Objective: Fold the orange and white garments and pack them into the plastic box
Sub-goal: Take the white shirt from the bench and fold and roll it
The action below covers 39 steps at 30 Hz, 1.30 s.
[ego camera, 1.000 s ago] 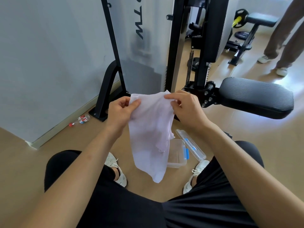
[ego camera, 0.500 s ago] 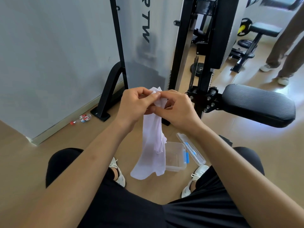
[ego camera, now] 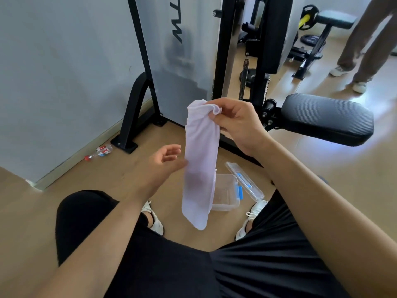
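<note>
A thin white garment point(ego camera: 200, 155), folded lengthwise into a narrow strip, hangs down in front of me. My right hand point(ego camera: 238, 123) pinches its bunched top edge. My left hand point(ego camera: 165, 162) is lower, palm up with relaxed fingers, its fingertips at the strip's left edge about halfway down. The clear plastic box point(ego camera: 225, 195) stands open on the floor between my feet, partly hidden behind the hanging cloth, with its lid point(ego camera: 245, 182) tilted back on the right. No orange garment is in view.
A black padded seat point(ego camera: 328, 119) of a gym machine juts out at right, its black frame point(ego camera: 135, 97) and white panel stand ahead. A small bottle point(ego camera: 100, 152) lies by the wall. A person's legs point(ego camera: 363, 39) stand at top right.
My left hand has let go of the garment's top and dropped to its middle. The right hand alone holds the top, and the cloth hangs as a longer narrow strip.
</note>
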### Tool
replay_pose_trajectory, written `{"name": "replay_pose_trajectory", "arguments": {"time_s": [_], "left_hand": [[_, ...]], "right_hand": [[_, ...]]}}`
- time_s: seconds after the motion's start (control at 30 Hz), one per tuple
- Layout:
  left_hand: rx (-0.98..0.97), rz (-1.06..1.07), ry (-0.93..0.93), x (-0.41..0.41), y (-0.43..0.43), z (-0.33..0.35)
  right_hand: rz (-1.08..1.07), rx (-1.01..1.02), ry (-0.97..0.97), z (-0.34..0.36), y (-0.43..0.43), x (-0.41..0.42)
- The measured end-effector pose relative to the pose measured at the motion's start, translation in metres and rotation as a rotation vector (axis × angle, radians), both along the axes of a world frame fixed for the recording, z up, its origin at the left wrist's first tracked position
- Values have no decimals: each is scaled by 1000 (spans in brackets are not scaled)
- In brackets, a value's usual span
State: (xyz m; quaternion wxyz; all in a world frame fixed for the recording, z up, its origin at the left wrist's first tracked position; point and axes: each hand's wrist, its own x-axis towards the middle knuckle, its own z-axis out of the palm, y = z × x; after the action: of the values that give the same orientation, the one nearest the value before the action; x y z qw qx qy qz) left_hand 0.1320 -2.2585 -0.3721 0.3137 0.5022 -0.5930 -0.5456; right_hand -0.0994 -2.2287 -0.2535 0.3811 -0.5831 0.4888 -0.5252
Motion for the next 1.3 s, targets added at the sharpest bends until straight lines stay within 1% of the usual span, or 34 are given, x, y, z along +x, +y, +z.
{"name": "replay_pose_trajectory", "arguments": {"time_s": [0.07,0.13,0.17,0.27,0.37,0.47,0.57,0.63,0.7,0.77,0.87,1.0,1.07,1.13,1.23,1.3], "left_hand": [[75,-132,-65,-8,3,-22],[108,-230,-75,-20,6,-33],[100,-252,-71,-27,7,-37],[49,-233,-107,-44,11,-42],[50,-249,-122,-50,15,-47],[60,-229,-88,-46,19,-49],[77,-177,-48,-40,17,-47],[96,-126,14,-37,16,-43],[128,-83,62,-35,15,-37],[167,-59,103,-32,13,-32],[147,-51,143,-30,7,-25],[155,2,122,-31,2,-25],[191,55,95,-32,2,-28],[252,88,110,-32,4,-30],[321,119,177,-33,10,-31],[348,122,223,-33,13,-29]], "right_hand": [[20,3,-64,3,1,-4],[35,4,-125,5,1,-8],[36,9,-156,6,2,-10],[-7,11,-227,8,2,-20],[-134,-11,-257,8,-4,-35],[-275,4,-259,2,-16,-55],[-446,44,-209,-13,-33,-77],[-556,110,-142,-30,-45,-91],[-610,195,-78,-50,-55,-104],[-547,296,-64,-69,-58,-112],[-402,470,-88,-93,-45,-104],[-327,621,-72,-131,0,-65],[-251,698,-114,-152,29,-40],[-156,777,-126,-169,52,-18],[-27,796,-8,-182,66,-4],[45,769,-5,-183,67,-3]]}}
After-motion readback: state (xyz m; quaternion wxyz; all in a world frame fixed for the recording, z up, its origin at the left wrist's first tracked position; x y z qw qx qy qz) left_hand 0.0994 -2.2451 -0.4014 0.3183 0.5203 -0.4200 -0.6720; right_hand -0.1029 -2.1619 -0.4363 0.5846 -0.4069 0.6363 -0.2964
